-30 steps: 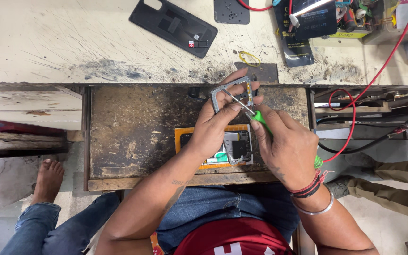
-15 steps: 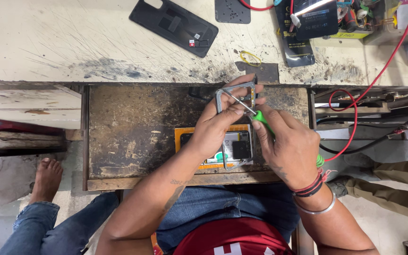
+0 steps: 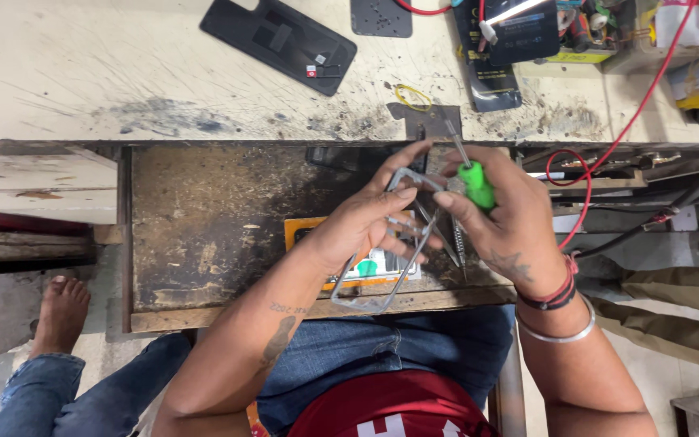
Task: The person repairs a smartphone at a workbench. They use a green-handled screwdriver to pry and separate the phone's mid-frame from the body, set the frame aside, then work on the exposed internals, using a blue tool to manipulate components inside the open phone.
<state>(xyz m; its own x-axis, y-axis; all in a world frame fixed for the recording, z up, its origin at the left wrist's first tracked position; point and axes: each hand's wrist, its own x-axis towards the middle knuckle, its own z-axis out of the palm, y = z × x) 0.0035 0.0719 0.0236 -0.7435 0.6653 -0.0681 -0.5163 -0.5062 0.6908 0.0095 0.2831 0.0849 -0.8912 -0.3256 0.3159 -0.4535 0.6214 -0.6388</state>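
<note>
Left hand [image 3: 362, 222] closed around a thin metal phone frame [image 3: 386, 267], held tilted over an open wooden drawer [image 3: 204, 235], lower end of the frame near the drawer's front edge. Right hand [image 3: 503, 222] just beside it, fingers [image 3: 455, 202] curled tight around a green-handled screwdriver [image 3: 471, 174], shaft pointing up toward the workbench [image 3: 123, 73]. Under the hands, in the drawer, an orange-edged box [image 3: 301, 231], mostly hidden. On the bench, well apart, a black phone back cover [image 3: 281, 40], a yellow rubber band [image 3: 412, 95] and a red wire [image 3: 608, 137].
</note>
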